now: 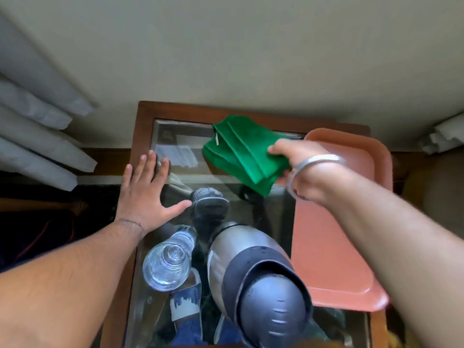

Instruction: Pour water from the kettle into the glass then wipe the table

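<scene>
Head view looks straight down on a table [143, 126] with a wooden frame and a glass top. Left hand [148, 194] lies flat on the glass near the left edge, fingers spread, gripping nothing. Right hand [306, 172], with a metal bangle [316, 172] at the wrist, pinches a folded green cloth [241, 151] between thumb and fingers; the cloth hangs over the far part of the glass, and I cannot tell whether it touches the surface. Nearer the camera stands a clear glass [167, 262] holding water, and just to its right the steel kettle [256, 280] with a dark lid. A pink tray [334, 259] rests along the right side of the table, beside the kettle
</scene>
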Available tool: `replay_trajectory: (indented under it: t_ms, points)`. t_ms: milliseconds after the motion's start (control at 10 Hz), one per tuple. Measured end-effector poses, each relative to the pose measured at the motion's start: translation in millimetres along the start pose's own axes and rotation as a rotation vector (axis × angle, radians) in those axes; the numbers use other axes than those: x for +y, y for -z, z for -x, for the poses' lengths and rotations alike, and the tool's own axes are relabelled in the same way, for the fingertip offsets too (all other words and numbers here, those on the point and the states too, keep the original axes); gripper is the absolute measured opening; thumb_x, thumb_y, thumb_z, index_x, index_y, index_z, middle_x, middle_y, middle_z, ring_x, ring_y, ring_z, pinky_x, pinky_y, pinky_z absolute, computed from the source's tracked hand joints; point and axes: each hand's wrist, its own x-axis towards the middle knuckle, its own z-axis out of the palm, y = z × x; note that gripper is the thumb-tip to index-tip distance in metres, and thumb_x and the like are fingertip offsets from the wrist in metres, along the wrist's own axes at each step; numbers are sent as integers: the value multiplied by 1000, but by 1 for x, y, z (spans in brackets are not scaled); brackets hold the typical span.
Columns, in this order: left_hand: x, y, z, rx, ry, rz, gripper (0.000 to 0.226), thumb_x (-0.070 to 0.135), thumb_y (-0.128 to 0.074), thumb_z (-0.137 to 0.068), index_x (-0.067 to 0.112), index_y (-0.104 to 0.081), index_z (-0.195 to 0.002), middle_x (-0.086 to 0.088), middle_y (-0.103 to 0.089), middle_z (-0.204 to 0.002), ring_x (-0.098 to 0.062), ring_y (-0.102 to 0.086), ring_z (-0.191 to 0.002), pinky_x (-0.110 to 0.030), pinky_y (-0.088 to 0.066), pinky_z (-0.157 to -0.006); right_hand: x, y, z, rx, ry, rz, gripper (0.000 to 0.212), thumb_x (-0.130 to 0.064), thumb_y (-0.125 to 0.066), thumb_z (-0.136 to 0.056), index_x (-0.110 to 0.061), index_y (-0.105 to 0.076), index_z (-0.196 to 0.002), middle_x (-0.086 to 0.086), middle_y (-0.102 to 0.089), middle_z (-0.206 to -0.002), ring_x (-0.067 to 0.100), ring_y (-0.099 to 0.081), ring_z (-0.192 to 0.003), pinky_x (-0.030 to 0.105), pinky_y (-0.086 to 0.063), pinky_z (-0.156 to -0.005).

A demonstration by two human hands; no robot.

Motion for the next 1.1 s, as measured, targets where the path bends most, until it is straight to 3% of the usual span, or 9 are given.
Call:
replay_trajectory:
  t_ms: [100, 200, 300, 400, 500, 600, 700, 900, 1100]
  points:
    - [1, 5, -1, -40, 4, -4, 121, 94, -31, -69, 16, -22, -161, -14, -12, -170, -31, -10, -157, -51, -4, -125, -32, 49, 24, 26, 166, -148, 9, -7, -57, -89, -13, -61, -94, 8, -71, -83, 19, -71, -67, 37, -62, -65]
    - [0, 6, -2, -66, 16, -6, 124, 97, -26, -68, 16, -20, -162, -13, -8, -170, -30, -6, -158, -50, -3, -126, -13, 95, 40, 106, 142, -222, 13, -7, -53, -92, -17, -62, -92, -1, -75, -70, 13, -72, -58, 30, -59, -49]
    - [-1, 2, -2, -61, 7, -8, 124, 97, -24, -68, 15, -22, -161, -15, -10, -170, -32, -9, -157, -51, -5, -125, 56, 129, 31, 321, -39, -43, 9, -6, -57, -90, -12, -60, -85, 10, -74, -79, 17, -70, -51, 30, -57, -44]
    - [-2, -2, 0, -49, 1, -7, 122, 95, -27, -70, 14, -22, -161, -15, -9, -170, -33, -10, -157, -51, -4, -125, 112, 152, 12, 397, -94, 851, 29, -25, -65, -86, -3, -64, -104, 20, -69, -106, 37, -68, -91, 43, -55, -82]
    - [-3, -4, 0, -40, 1, -17, 120, 93, -29, -71, 14, -22, -161, -17, -10, -170, -34, -11, -157, -48, -1, -125, 115, 151, -13, 357, 271, 1231, 60, -36, -57, -89, -11, -40, -141, 21, -41, -147, 36, -38, -135, 43, -34, -108]
    - [-4, -6, 0, -26, 8, -19, 118, 92, -30, -71, 13, -23, -160, -18, -12, -170, -35, -12, -156, -42, 5, -124, 97, 134, -51, 242, 423, 1360, 66, -43, -40, -94, -24, -17, -153, 15, -9, -163, 33, -10, -148, 45, -19, -119]
    - [-3, -5, 0, -27, 10, -23, 117, 90, -32, -72, 13, -24, -159, -19, -13, -169, -36, -13, -156, -46, 2, -124, 88, 110, -87, 212, 481, 1415, 69, -42, -25, -91, -15, -17, -154, 23, -1, -161, 40, -1, -148, 47, -9, -121]
    - [-4, 1, 0, -57, -1, -59, 116, 89, -33, -73, 11, -24, -159, -22, -16, -168, -39, -16, -155, -35, 17, -121, 57, 82, -115, 271, 516, 1510, 64, -34, -32, -97, -14, -11, -154, 22, 1, -162, 40, 0, -148, 49, -9, -120]
    - [22, 57, -2, -285, -5, -277, 121, 95, -30, -74, 16, -6, -162, -16, -4, -171, -36, -4, -157, -58, -3, -124, 22, 52, -62, 258, 420, 1634, 73, -25, -39, -93, -17, 0, -155, 16, 6, -163, 34, 2, -149, 44, -6, -120]
